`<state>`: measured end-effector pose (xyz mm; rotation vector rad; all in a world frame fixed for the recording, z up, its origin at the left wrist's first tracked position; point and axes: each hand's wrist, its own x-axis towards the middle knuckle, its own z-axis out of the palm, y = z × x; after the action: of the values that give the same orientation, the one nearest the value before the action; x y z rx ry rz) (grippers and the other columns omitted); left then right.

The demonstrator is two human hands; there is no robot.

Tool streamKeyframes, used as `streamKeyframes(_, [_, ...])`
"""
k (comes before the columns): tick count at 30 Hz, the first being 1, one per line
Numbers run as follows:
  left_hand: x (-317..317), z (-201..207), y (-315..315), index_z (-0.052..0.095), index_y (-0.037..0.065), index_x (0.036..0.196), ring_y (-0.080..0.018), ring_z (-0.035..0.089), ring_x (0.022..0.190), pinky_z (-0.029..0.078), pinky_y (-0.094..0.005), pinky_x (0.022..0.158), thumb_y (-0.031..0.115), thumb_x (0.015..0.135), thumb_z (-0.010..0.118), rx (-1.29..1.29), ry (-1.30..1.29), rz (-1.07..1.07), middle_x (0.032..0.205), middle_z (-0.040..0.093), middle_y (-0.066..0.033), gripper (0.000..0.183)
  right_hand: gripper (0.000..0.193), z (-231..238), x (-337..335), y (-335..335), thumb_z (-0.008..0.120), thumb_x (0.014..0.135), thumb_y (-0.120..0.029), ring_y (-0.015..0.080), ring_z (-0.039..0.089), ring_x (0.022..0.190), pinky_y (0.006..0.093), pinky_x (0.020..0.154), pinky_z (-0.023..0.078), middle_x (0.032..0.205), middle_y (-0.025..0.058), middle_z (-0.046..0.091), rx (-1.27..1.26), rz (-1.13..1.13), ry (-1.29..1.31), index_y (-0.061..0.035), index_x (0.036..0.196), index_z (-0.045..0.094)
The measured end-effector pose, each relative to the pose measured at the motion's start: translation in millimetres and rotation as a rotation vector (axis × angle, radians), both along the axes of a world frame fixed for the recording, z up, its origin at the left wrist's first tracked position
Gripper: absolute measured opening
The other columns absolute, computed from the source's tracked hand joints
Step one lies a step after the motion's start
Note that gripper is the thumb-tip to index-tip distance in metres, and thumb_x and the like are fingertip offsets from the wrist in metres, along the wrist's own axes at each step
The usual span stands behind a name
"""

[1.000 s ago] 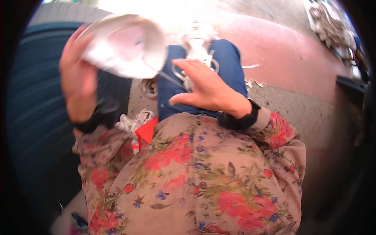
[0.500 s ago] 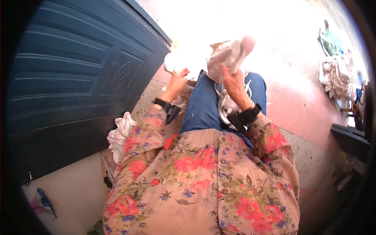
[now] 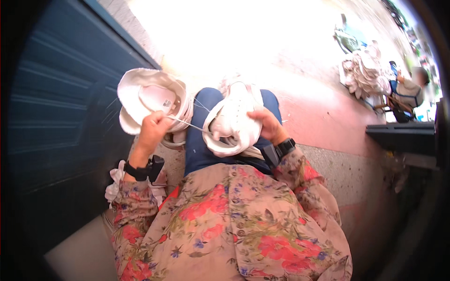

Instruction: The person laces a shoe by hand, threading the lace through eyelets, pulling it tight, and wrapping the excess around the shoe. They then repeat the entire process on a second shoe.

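Observation:
A white lace-up shoe rests on my lap, its opening turned toward me. On its right side, my right hand grips it with the thumb on top near the lacing. My left hand is closed in a pinch on a white shoelace, which runs taut across to the shoe's opening. Just beyond that hand stands another white shoe, its opening and pale insole showing, with more white shoe parts below it. Thin loose threads or lace ends cross between the two shoes.
A dark blue panelled door stands close on my left. White shoe pieces lie beside my left forearm. At the far right are a pile of white shoe parts, a seated person and a dark bench-like thing.
The shoe has come down onto my lap and turned its opening toward me. My left hand has moved left and now pulls a lace. My view has shifted right.

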<state>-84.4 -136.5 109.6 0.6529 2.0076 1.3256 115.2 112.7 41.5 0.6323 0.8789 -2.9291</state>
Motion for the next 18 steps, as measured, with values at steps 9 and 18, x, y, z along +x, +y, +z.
streamKeyframes(9, [108.4, -37.1, 63.6, 0.054, 0.009, 0.107, -0.0218, 0.051, 0.074, 0.044, -0.0331, 0.067, 0.009, 0.063, 0.067, 0.281, 0.561, -0.572, 0.094, 0.053, -0.0105, 0.045, 0.042, -39.1, 9.8, 27.5, 0.041, 0.088, -0.020, 0.0285, 0.053, 0.102, 0.0403, 0.091, 0.042, 0.115, 0.0192, 0.051, -0.306, -0.169, 0.237, 0.0064, 0.121, 0.038])
streamKeyframes(18, [113.8, -48.6, 71.3, 0.059, 0.010, 0.090, -0.0301, 0.053, 0.077, 0.042, -0.0407, 0.064, 0.014, 0.068, 0.063, -0.006, 0.830, -0.434, 0.084, 0.057, -0.0075, 0.022, 0.047, -12.4, 63.3, -21.5, 0.047, 0.087, -0.036, 0.0286, 0.053, 0.096, 0.0385, 0.085, 0.044, 0.109, 0.0185, 0.051, 0.285, -0.524, -0.441, 0.0038, 0.112, 0.043])
